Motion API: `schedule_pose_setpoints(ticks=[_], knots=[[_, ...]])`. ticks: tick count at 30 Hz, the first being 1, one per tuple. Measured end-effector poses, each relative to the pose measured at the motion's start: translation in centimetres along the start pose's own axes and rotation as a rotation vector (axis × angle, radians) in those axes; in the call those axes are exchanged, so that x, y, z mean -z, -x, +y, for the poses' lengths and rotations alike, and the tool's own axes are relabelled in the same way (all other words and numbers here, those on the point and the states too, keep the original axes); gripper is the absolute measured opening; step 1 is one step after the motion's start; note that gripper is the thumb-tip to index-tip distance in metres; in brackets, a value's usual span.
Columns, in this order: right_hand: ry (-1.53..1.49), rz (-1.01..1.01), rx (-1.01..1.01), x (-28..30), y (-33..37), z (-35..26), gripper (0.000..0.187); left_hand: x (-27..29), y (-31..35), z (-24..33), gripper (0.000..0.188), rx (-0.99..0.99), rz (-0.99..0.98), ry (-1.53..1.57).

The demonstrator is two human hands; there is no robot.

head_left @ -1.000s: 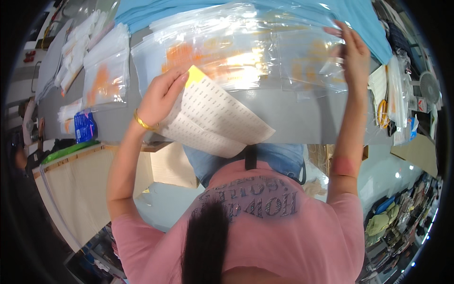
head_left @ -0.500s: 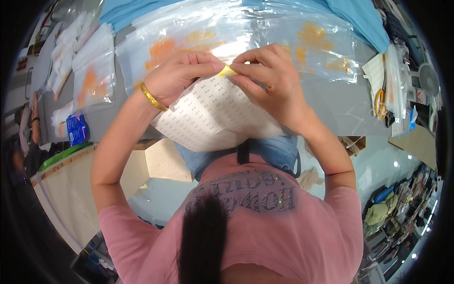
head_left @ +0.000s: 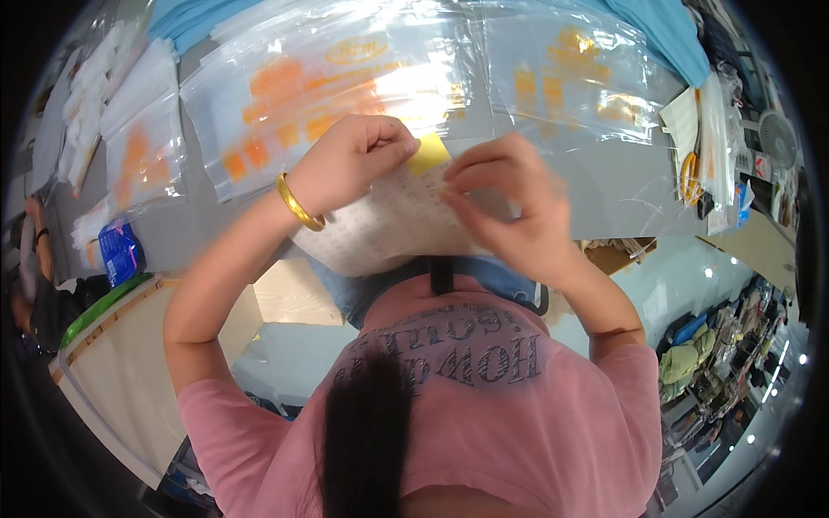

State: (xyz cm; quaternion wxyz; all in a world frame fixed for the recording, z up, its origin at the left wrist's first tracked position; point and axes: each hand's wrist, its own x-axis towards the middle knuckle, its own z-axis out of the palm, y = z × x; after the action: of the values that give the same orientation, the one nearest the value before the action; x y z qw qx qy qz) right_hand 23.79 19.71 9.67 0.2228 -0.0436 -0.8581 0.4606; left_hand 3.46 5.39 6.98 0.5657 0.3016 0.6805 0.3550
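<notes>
A white sheet of small printed labels (head_left: 377,220) hangs in front of me over the table's near edge. At its top corner a yellow patch (head_left: 429,154) shows, like backing paper. My left hand (head_left: 358,160) is closed on the sheet beside that patch, thumb over the fingers. Just right of the patch, my right hand (head_left: 514,198) is raised and partly blurred. Its thumb and forefinger come together in a pinch near the sheet's right side; what lies between them, if anything, is too small to make out.
Clear plastic bags with orange print (head_left: 285,108) lie across the grey table (head_left: 596,194), with blue fabric (head_left: 643,39) behind. Yellow-handled scissors (head_left: 689,177) lie at the right beside more bags. A blue packet (head_left: 121,250) sits at the left edge. Another person's arm (head_left: 39,229) shows far left.
My hands were together at the yellow corner. Now the right hand has drawn away right and down, and more of the yellow patch shows. The left hand has shifted slightly down, still holding the sheet.
</notes>
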Motion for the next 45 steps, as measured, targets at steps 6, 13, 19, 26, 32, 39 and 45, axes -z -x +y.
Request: schedule_pose_setpoints(ticks=[6,13,19,26,32,39,45], knots=[[-0.34,0.28,-0.705,4.8,-1.2,5.0,0.016,-1.5,-3.3,-3.0,0.013,-0.899,0.22,-0.886],[-0.18,0.148,-0.532,0.9,-0.5,11.0,0.015,-2.1,-3.9,-5.1,0.008,-0.907,0.24,-1.013],[0.045,0.07,-0.579,0.3,-1.1,11.4,0.015,-2.9,-3.8,-4.2,0.007,-0.897,0.286,-1.103],[0.554,0.07,-0.318,-0.5,-0.6,11.2,0.026,-3.1,-4.3,-4.0,0.014,-0.875,0.248,-1.126],[0.752,0.337,-0.105,0.1,-6.8,12.9,0.038,-2.9,-3.4,-3.1,0.011,-0.953,0.266,-0.943],[0.733,0.365,-0.139,-2.3,-10.7,15.8,0.016,-1.1,4.0,-2.3,0.018,-0.468,0.116,-0.541],[0.098,0.434,-0.223,1.2,-11.4,11.1,0.027,1.1,5.3,-3.6,0.02,0.009,-0.15,0.105]])
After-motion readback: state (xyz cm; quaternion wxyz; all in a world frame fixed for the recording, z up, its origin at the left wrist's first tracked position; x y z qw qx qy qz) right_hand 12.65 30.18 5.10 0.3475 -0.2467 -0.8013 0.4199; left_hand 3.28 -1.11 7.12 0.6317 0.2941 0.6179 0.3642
